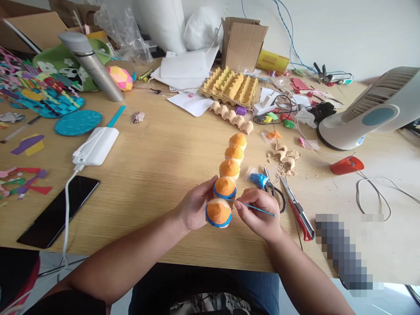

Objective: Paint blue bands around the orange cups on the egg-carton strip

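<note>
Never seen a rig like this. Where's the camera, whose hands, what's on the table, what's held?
No robot: one camera on a person's head looks forward and down at their own bare hands. The left hand holds a strip of five orange-topped cups, the nearest two edged in blue. The right hand holds a thin blue tool, its tip at the strip. On the table around them: scissors, cutter knife, egg tray, fan, phone and what looks like a power bank.

Only illegible print on the yellow box (273, 62) and patterned garment (210, 302).
</note>
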The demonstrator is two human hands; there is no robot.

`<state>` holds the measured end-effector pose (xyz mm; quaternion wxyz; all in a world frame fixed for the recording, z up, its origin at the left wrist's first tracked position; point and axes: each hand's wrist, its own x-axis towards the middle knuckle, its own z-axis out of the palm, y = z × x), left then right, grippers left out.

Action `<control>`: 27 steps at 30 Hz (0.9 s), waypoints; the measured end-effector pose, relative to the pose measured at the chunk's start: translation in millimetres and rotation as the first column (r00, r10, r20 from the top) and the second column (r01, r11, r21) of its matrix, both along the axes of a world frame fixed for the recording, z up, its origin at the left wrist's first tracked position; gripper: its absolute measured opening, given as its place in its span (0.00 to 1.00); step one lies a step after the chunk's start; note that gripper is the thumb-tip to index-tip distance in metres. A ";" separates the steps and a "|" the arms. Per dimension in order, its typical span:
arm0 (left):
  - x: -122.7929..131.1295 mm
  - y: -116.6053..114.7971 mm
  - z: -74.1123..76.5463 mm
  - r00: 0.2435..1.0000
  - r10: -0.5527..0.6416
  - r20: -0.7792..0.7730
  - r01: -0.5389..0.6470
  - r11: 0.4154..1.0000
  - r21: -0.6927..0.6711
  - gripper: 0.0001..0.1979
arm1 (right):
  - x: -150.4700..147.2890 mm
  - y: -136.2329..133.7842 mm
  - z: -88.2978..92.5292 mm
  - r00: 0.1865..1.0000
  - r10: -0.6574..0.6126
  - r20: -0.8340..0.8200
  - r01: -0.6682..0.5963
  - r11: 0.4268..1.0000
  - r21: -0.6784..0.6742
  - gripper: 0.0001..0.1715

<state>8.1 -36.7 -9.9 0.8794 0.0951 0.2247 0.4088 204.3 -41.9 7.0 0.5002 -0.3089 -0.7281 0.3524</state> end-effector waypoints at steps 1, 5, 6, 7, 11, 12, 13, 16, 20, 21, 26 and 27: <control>0.1 0.0 -0.1 1.000 0.003 -0.002 -0.003 1.000 -0.003 0.11 | 0.2 0.1 0.0 1.000 0.000 0.008 0.000 1.000 -0.002 0.12; 0.0 -0.1 -0.6 1.000 0.009 -0.012 -0.009 1.000 0.001 0.14 | 0.2 0.8 0.2 1.000 -0.001 0.028 0.000 1.000 0.012 0.13; -0.1 -0.1 -0.7 1.000 0.006 -0.013 -0.006 1.000 0.007 0.14 | 0.1 1.0 0.2 1.000 0.002 0.026 -0.003 1.000 0.023 0.12; -0.2 -0.1 -0.7 1.000 0.003 -0.017 -0.003 1.000 0.017 0.13 | 0.0 1.2 0.1 1.000 0.008 0.021 -0.008 0.999 0.033 0.12; 0.6 0.2 0.5 0.995 0.004 -0.095 0.004 0.997 0.078 0.13 | 1.0 2.0 -1.3 0.999 0.006 -0.040 -0.006 1.000 -0.003 0.12; 1.1 0.3 1.1 0.992 0.014 -0.125 -0.002 0.995 0.095 0.14 | 1.6 2.3 -1.6 0.998 -0.004 -0.067 0.002 0.999 -0.033 0.13; 1.6 0.4 1.7 0.988 0.026 -0.155 -0.009 0.994 0.112 0.15 | 2.3 2.5 -1.9 0.995 -0.017 -0.096 0.010 0.998 -0.064 0.14; 2.6 0.3 2.3 0.972 0.055 -0.230 -0.021 0.988 0.151 0.17 | 3.7 3.1 -1.7 0.988 -0.021 -0.152 0.002 0.992 -0.125 0.15; 1.9 -0.6 -1.2 0.958 0.048 -0.281 0.003 0.984 0.177 0.19 | 3.1 3.5 -0.5 0.995 0.010 -0.103 -0.025 0.990 -0.142 0.14; 1.5 -0.9 -2.2 0.959 0.043 -0.280 0.006 0.985 0.173 0.19 | 2.8 3.6 -0.1 0.995 0.007 -0.096 -0.021 0.989 -0.146 0.14; 1.0 -1.8 -2.7 0.971 0.039 -0.237 -0.010 0.992 0.122 0.18 | 3.0 4.8 1.3 0.995 0.018 -0.095 -0.035 0.984 -0.177 0.15; 1.3 -1.8 -2.0 0.972 0.039 -0.234 -0.011 0.993 0.119 0.18 | 3.3 5.0 1.5 0.996 0.015 -0.091 -0.031 0.983 -0.181 0.16</control>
